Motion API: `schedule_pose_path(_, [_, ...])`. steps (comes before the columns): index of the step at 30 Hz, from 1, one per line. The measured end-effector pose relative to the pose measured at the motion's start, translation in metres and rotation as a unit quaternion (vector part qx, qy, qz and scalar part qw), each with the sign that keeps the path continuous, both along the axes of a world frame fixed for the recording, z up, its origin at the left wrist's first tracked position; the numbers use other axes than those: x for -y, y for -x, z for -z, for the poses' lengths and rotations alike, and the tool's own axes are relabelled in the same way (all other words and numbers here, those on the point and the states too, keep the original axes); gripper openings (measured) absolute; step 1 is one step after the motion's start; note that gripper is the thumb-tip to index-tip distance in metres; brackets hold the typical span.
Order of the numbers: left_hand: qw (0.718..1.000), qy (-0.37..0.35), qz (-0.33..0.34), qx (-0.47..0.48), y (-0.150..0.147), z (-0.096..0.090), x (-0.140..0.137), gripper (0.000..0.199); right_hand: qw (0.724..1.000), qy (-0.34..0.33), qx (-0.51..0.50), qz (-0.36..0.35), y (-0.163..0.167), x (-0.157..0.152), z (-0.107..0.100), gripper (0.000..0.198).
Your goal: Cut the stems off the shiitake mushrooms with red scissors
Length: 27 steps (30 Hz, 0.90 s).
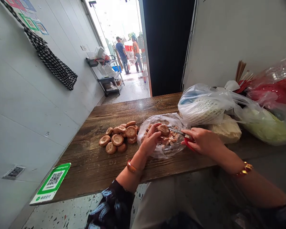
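Between the fingers of my left hand [152, 140] is a brown mushroom [164, 129], held over a clear plastic bag [162, 154]. Inside the bag lie small cut mushroom pieces [170, 140]. My right hand [200, 140] is closed around the red handles of a pair of scissors [177, 130]. The metal blades point left and reach the mushroom; whether they touch its stem I cannot tell. On the wood left of the bag sits a heap of several brown mushrooms [117, 140], many resting cap up.
Plastic bags with a net-wrapped item [205, 109] and a pale green vegetable [267, 125] crowd the dark wooden table [90, 162] at right. A green QR code card [52, 183] lies at the left edge. Beyond stand a cart [107, 78] and two people in the doorway.
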State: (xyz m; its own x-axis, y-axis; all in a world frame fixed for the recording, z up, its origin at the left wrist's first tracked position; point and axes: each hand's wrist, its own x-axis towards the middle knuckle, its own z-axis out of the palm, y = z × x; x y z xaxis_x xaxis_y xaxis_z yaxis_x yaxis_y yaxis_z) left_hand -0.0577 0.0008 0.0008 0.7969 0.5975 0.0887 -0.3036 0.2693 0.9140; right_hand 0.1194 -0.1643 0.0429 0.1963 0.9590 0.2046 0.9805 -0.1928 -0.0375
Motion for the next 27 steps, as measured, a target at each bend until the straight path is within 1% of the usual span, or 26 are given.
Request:
schedule_pose_path(3, [0.999,0.032,0.035,0.003,0.0001,-0.0032,0.0011,0.039,1.0,0.0,0.017,-0.013,-0.001,0.0008,-0.0029,0.039])
schedule_pose_path(5, [0.998,0.041,0.042,0.003,-0.0003,-0.004,0.0013,0.037,1.0,0.004,0.02,-0.022,0.0,0.0007,-0.0041,0.039])
schedule_pose_path(7, [0.999,0.035,0.029,-0.002,-0.0007,-0.0032,0.0005,0.039,0.999,0.007,0.022,-0.029,0.001,0.0006,-0.0045,0.041])
schedule_pose_path(9, [1.0,0.027,0.001,-0.007,-0.0014,-0.001,-0.0006,0.039,0.999,0.009,0.027,-0.036,0.0014,0.0005,-0.0044,0.041])
schedule_pose_path(11, [1.0,0.018,-0.019,-0.016,-0.0022,0.0018,-0.0015,0.037,0.999,0.009,0.032,-0.042,0.0015,0.0004,-0.0045,0.04])
schedule_pose_path(14, [0.999,0.007,-0.025,-0.03,-0.0036,0.0047,-0.0012,0.035,0.998,0.015,0.039,-0.048,0.0026,-0.0001,-0.0062,0.039])
schedule_pose_path(18, [0.999,-0.009,-0.011,-0.047,-0.0036,0.0032,0.0007,0.046,0.997,0.031,0.043,-0.047,0.0043,-0.0009,-0.0093,0.038])
schedule_pose_path(21, [0.997,-0.045,0.015,-0.057,-0.0018,0.0013,0.0015,0.064,0.998,0.035,0.039,-0.04,0.0038,-0.0014,-0.0097,0.038])
schedule_pose_path(23, [0.995,-0.075,0.026,-0.064,-0.0006,0.0013,0.0013,0.072,0.997,0.04,0.04,-0.042,0.0031,-0.0017,-0.0096,0.037])
schedule_pose_path(27, [0.986,-0.128,0.047,-0.091,0.0012,0.0028,0.0002,0.072,0.996,0.054,0.054,-0.044,0.0023,-0.0026,-0.011,0.032])
